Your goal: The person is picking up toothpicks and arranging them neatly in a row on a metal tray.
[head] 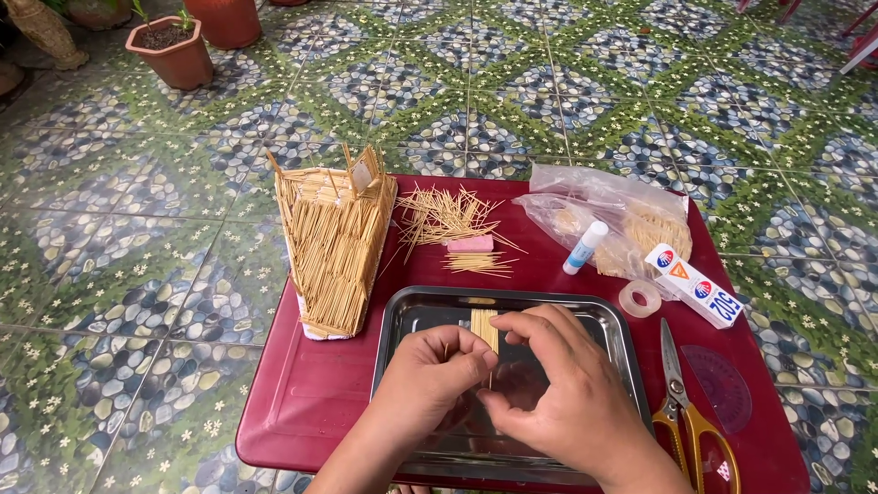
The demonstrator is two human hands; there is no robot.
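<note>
My left hand [430, 375] and my right hand [558, 384] meet over a shiny metal tray [402, 320] on a dark red table [311, 393]. Together their fingertips pinch a thin toothpick [491, 370], held upright just below a small row of toothpicks [484, 327] lying side by side in the tray. A toothpick house model [334, 242] leans at the table's left. Loose toothpicks [444, 215] lie in a pile at the back, with a pink eraser [469, 244] and a smaller bundle of toothpicks [477, 263] in front of it.
A glue stick [585, 247], a plastic bag of toothpicks [622, 220], a white glue box [695, 285] and a tape roll [639, 298] lie at the right. Yellow-handled scissors [681, 402] and a purple protractor [722, 384] rest nearer. Clay flowerpots [174, 50] stand on the patterned tile floor.
</note>
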